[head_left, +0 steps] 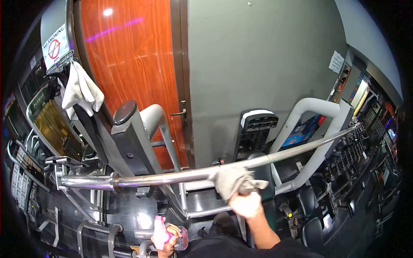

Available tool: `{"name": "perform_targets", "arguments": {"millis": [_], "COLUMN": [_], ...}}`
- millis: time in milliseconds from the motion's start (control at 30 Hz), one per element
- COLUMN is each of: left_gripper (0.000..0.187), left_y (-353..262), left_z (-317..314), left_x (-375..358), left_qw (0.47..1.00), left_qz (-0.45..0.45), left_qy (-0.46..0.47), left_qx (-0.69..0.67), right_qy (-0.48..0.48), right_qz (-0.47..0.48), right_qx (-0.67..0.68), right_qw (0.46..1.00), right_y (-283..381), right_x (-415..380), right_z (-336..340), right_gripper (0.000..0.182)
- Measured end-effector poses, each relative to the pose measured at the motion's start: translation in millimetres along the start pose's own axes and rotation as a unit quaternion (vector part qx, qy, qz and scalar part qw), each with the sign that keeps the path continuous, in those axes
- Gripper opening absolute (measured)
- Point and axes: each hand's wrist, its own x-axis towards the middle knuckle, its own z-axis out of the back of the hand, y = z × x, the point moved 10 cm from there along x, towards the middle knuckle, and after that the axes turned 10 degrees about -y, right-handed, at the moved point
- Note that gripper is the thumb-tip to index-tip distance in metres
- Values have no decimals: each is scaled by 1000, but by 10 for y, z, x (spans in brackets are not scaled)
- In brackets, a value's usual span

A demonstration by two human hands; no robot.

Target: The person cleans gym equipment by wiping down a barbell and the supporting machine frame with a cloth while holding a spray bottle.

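A long metal barbell (193, 175) lies across the view at chest height. My right hand (247, 204) is closed on a grey-beige cloth (232, 181), which is pressed against the middle of the bar and partly wraps over it. Lower down, near my body, my left hand (171, 239) grips a spray bottle (161, 232) with a pink and white head. The bottle's clear lower part shows beside the fingers.
Grey machine frames (137, 146) stand behind the bar on both sides. White cloths (81, 90) hang at the upper left. Behind are a wooden door (129, 64) and a grey wall (266, 56). Dumbbell racks (344, 159) and black seats (313, 232) are at the right.
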Motion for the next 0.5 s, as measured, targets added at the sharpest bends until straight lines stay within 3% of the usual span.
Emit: {"name": "perform_targets", "arguments": {"millis": [33, 67, 100, 133, 200, 233, 300, 333, 400, 467, 500], "left_gripper": [56, 55, 54, 54, 54, 47, 45, 43, 50, 58, 58], "left_y": [20, 22, 35, 64, 118, 115, 144, 177, 202, 160, 150], "left_z": [-21, -78, -125, -136, -228, -284, -354, -367, -417, -452, -453], "left_x": [5, 36, 56, 58, 75, 87, 102, 91, 72, 59, 51], "left_qw": [1000, 1000, 999, 999, 998, 998, 997, 995, 994, 993, 993], "left_qz": [12, 18, 33, 36, 42, 34, 55, 76, 64, 65, 63], "left_qy": [-4, -10, -11, -9, 34, 55, 55, 52, 90, 95, 95], "left_qx": [-11, -21, -33, -36, -30, -22, -25, -26, -20, -17, -17], "right_qy": [38, 10, 14, 39, 88, 5, -163, -93, 18, 38, 71], "right_qz": [25, 92, 154, 262, 450, 543, 692, 724, 769, 706, 698], "right_qx": [-27, -10, 57, 26, -123, -190, -313, -484, -606, -705, -709], "right_qw": [999, 996, 986, 964, 880, 818, 630, 482, 203, 57, 65], "right_y": [146, 398, 668, 1012, 1250, 1359, 1387, 1225, 656, 274, 136], "right_x": [-149, -303, -422, -515, -854, -1011, -1308, -1339, -1287, -972, -827], "right_z": [-136, -95, -13, 35, -186, -172, -177, -354, -1034, -1214, -1202], "right_gripper": [37, 34, 33, 33, 31, 29, 28, 26, 31, 36, 35]}}
